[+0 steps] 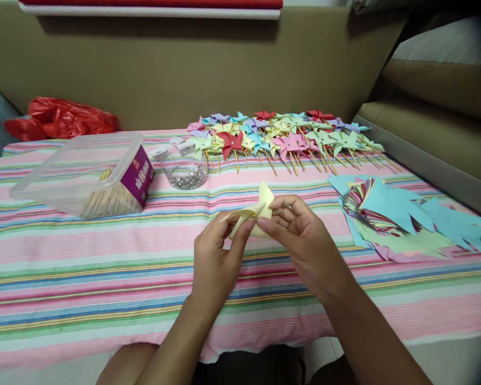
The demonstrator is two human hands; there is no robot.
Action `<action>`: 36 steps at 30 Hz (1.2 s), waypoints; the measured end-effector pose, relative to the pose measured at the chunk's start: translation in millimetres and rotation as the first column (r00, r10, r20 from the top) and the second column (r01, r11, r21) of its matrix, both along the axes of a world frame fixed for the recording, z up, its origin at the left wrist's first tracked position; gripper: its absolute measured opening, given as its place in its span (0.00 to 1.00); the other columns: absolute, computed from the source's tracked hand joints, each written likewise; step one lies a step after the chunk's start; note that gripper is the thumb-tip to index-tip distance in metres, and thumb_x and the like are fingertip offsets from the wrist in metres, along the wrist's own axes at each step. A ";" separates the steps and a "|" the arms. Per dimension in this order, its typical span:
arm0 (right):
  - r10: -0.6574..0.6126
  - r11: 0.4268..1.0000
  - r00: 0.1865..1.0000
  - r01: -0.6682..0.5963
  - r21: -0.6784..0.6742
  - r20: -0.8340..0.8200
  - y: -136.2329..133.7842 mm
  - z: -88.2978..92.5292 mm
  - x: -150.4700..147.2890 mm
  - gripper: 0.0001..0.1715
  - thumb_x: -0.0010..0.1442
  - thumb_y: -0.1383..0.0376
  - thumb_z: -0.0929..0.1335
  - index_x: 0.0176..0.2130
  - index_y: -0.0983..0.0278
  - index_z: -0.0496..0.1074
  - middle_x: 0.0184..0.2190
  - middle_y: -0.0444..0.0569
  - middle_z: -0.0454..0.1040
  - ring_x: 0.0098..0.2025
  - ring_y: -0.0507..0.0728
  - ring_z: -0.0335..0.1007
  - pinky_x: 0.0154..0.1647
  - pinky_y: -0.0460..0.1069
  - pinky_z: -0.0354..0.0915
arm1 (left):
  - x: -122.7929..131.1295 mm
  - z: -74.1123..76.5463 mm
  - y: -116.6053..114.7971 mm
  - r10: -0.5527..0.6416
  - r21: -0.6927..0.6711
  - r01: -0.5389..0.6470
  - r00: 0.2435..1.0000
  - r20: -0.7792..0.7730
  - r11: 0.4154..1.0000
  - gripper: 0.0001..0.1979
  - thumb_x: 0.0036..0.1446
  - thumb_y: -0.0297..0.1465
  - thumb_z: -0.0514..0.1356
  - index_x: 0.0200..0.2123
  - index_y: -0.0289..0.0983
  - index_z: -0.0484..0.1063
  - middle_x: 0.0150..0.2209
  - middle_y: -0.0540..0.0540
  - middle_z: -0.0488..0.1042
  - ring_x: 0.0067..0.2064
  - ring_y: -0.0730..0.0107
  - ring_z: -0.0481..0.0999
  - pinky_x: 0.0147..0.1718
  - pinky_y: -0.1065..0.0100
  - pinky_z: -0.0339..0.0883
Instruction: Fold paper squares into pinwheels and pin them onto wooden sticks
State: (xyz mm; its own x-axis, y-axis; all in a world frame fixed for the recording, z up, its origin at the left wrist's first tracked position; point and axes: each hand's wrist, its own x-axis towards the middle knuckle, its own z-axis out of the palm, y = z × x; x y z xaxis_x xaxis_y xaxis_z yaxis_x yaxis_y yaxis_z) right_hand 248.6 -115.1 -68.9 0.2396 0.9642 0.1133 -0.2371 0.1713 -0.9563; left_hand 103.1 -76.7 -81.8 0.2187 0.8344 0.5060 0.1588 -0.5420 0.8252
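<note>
A pale yellow paper pinwheel [266, 199], partly folded with curved blades, is held above the striped cloth [144, 246] in the middle of the view. My left hand [220, 251] pinches its left side and lower centre between thumb and fingers. On the other side, my right hand [300, 235] grips the paper's right part, its thumb close to the left thumb near the centre. Both hands are closed on the same paper. The fingers hide part of the folded centre.
Finished pinwheels on sticks [291, 143] lie at the back. Cut paper pieces [401, 208] are stacked on the right. At left stand a clear box of sticks [112, 200], a round tub of metal pins [188, 177] and a red plastic bag [72, 117].
</note>
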 end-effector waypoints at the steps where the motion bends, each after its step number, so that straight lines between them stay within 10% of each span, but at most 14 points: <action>1: 0.001 1.000 0.999 -0.002 -0.014 -0.047 0.0 0.3 -0.1 0.20 0.55 0.62 0.77 0.44 0.55 0.68 0.37 0.41 0.79 0.42 0.53 0.76 0.46 0.49 0.71 | 0.1 -0.1 0.5 -0.004 0.006 0.004 1.000 0.001 1.000 0.04 0.65 0.32 0.62 0.40 0.41 0.76 0.35 0.49 0.76 0.34 0.69 0.73 0.34 0.67 0.65; 10: 0.197 0.978 0.974 -0.203 -0.041 -0.112 -2.5 4.4 5.2 0.10 0.61 0.62 0.74 0.44 0.59 0.77 0.45 0.47 0.81 0.52 0.58 0.75 0.57 0.53 0.68 | -1.4 0.1 1.9 -0.045 0.066 0.045 0.999 -0.014 0.997 0.03 0.64 0.30 0.63 0.41 0.42 0.76 0.36 0.51 0.77 0.35 0.72 0.73 0.34 0.69 0.65; 36: 0.205 0.978 0.973 -0.207 -0.005 -0.109 2.5 -1.8 4.0 0.09 0.60 0.62 0.75 0.43 0.57 0.77 0.43 0.45 0.80 0.49 0.56 0.74 0.55 0.53 0.66 | -3.5 3.0 0.9 -0.078 0.000 0.078 0.997 0.022 0.997 0.06 0.65 0.31 0.62 0.34 0.40 0.69 0.30 0.52 0.69 0.30 0.74 0.69 0.31 0.71 0.65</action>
State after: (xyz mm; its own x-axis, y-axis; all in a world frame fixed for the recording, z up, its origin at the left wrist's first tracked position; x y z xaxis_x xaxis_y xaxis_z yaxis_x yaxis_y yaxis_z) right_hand 252.6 -112.6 -70.7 0.0453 0.9956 0.0818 -0.3667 0.0928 -0.9257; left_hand 99.6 -75.8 -78.9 0.2719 0.8156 0.5108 0.0980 -0.5515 0.8284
